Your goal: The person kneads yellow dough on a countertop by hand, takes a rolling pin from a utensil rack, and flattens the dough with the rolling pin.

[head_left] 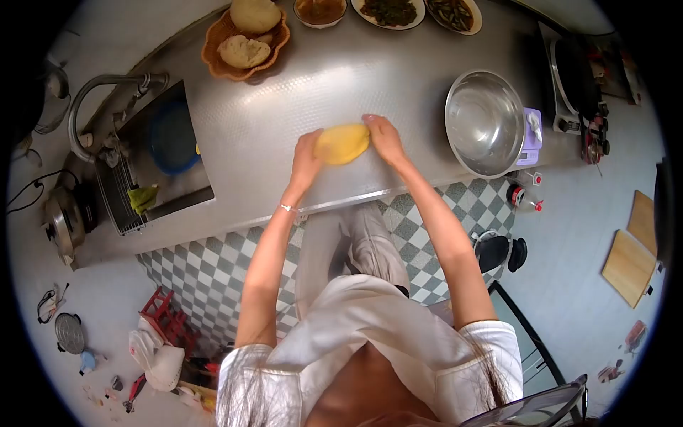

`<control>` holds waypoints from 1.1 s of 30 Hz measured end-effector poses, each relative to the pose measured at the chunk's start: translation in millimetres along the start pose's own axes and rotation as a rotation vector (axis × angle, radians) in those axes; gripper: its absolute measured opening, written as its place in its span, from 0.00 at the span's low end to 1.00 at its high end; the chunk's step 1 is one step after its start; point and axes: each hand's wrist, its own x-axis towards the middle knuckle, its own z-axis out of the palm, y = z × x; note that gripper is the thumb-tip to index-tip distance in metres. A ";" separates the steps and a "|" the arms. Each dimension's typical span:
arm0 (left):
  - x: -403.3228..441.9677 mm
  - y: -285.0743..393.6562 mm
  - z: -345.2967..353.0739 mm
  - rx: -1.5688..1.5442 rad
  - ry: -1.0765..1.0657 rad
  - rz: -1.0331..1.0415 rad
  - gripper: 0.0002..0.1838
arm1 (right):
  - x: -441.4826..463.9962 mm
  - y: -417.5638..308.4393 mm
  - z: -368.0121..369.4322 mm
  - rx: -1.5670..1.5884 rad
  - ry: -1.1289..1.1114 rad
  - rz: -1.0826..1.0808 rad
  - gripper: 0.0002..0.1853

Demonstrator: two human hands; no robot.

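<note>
A flat, oval yellow piece (343,144) is over the metal counter (284,114), near its front edge. It looks soft, and its left part is blurred; whether it is dough or cloth I cannot make out. My left hand (306,154) grips its left end, the fingers partly hidden. At its right end my right hand (386,139) holds on, fingertips at the upper right edge. I cannot tell whether the piece lies on the metal or is raised slightly off it.
Right of my hands stand a large steel bowl (484,122), a purple scale (530,146) and a stove (569,85). The sink (203,167) is at left. Behind are a wicker basket (212,51) with bread-like lumps, and dishes of food (388,11).
</note>
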 end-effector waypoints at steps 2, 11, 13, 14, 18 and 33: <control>-0.1 30.1 -10.2 0.154 -0.103 -0.091 0.22 | -1.6 0.7 6.7 -0.071 -0.054 0.085 0.23; -41.9 29.7 4.2 0.129 -0.025 -0.379 0.22 | 14.9 -67.0 54.7 -0.197 -0.186 -0.092 0.20; -47.6 18.3 -12.0 0.413 -0.082 -0.053 0.17 | 0.2 -81.1 64.8 -0.346 -0.063 -0.254 0.17; -48.0 2.6 -17.2 0.226 0.019 -0.150 0.14 | -2.3 -77.4 66.6 -0.496 -0.088 -0.392 0.12; -13.8 -24.7 -6.0 -0.291 0.302 -0.363 0.11 | -25.8 -69.9 86.3 -0.439 0.015 -0.303 0.08; 55.1 -5.1 1.5 0.257 0.321 -0.280 0.10 | 14.4 -49.9 122.0 -0.529 0.056 -0.300 0.12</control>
